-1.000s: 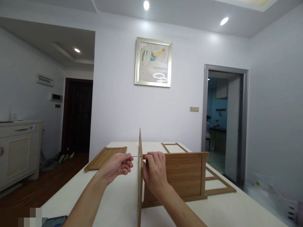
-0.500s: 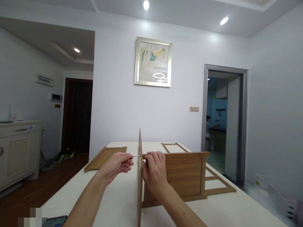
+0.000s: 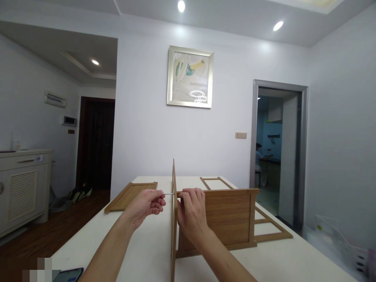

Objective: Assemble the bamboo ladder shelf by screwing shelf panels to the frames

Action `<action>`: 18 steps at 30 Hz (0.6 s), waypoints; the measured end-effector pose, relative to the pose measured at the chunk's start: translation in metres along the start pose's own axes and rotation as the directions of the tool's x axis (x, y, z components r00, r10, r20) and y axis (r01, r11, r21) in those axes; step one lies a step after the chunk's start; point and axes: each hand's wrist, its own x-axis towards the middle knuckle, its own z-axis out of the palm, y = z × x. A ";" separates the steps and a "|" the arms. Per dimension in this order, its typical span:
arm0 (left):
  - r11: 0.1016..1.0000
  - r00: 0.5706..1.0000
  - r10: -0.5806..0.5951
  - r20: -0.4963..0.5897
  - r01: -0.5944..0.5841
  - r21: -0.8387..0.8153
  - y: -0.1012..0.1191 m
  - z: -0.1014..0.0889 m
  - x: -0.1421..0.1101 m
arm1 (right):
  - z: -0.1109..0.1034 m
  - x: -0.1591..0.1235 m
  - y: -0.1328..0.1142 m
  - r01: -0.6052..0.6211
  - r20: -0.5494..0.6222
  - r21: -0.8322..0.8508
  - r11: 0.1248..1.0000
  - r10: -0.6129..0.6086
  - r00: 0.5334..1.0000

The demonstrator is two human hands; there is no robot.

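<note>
Between the thumb and fingers of my left hand is a slim metal hex key. Its tip meets the left side of an upright wooden frame, seen almost edge-on. My right hand is closed over the top left corner of a brown wooden panel, where the panel meets that frame. The panel stands on its long edge on the white table. My fingers hide the joint itself.
Another wooden panel lies flat at the left. Behind and right of the standing panel lie open wooden frames. A phone is at the near left edge. Beyond the doorway, a person sits at a counter.
</note>
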 end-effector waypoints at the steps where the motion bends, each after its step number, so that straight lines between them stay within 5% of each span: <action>1: 1.000 1.000 -0.011 -0.019 0.012 0.002 0.000 0.000 0.000 | 0.000 0.000 0.000 0.002 -0.002 0.002 1.000 -0.002 1.000; 18: 0.998 0.969 -0.026 -0.247 0.011 -0.062 -0.014 0.009 0.014 | -0.003 0.002 0.001 0.003 0.053 -0.028 1.000 -0.002 0.999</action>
